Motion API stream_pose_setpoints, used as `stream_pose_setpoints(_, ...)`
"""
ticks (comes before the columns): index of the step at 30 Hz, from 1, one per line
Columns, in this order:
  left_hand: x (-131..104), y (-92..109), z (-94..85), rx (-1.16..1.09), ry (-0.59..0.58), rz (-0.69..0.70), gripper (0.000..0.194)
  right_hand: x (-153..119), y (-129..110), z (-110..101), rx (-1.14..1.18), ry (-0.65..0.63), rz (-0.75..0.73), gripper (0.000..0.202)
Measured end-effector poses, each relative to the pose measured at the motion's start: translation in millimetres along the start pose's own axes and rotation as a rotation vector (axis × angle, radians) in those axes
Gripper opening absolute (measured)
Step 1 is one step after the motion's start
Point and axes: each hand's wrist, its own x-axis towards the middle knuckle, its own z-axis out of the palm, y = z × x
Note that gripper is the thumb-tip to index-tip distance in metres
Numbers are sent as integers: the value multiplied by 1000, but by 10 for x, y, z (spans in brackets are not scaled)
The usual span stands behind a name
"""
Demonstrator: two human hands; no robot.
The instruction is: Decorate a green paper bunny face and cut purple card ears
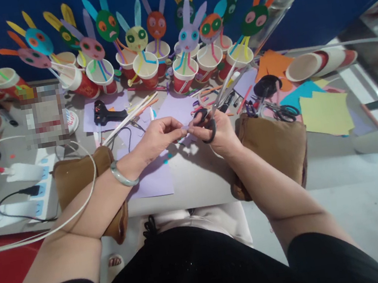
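My left hand (156, 141) is closed in a pinch on a small piece of purple paper (185, 127), just above the table. The fingertips of my right hand (222, 132) meet it from the other side. Black-handled scissors (213, 128) hang in that same right hand, loops around the fingers, blades pointing up and away. Part of the paper is hidden behind my fingers. Under my hands lie a purple sheet (151, 176) and tiny paper scraps. Beyond them stands a black glue gun (107, 113).
Along the back, paper cups (147, 74) hold straw-stemmed paper rabbit heads (137, 38). Coloured paper (326, 112), more scissors (284, 111) and stacked cups (320, 63) lie to the right. Brown cushions (274, 147) sit beneath my forearms. At left is a power strip (43, 183) with cables.
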Motion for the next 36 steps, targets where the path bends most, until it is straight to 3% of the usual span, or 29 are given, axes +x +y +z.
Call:
stream_pose_setpoints(3,-1,48,-3,-30,58,15,35,17,-55,-59,-104,-78,27,59)
stream_pose_setpoints(8,-2,123,-27,-76,138,12,23,61,-107,-173,-296,-355,83,65)
stream_pose_setpoints(12,-2,128,-28,-87,141,12,16,50,-128,-186,-372,-436,148,66)
stream_pose_setpoints(21,6,111,-31,-107,153,50,12,36,-196,-152,-288,-513,231,67)
stream_pose_setpoints(36,10,107,-26,-145,156,72,15,34,-187,-152,-272,-507,226,67)
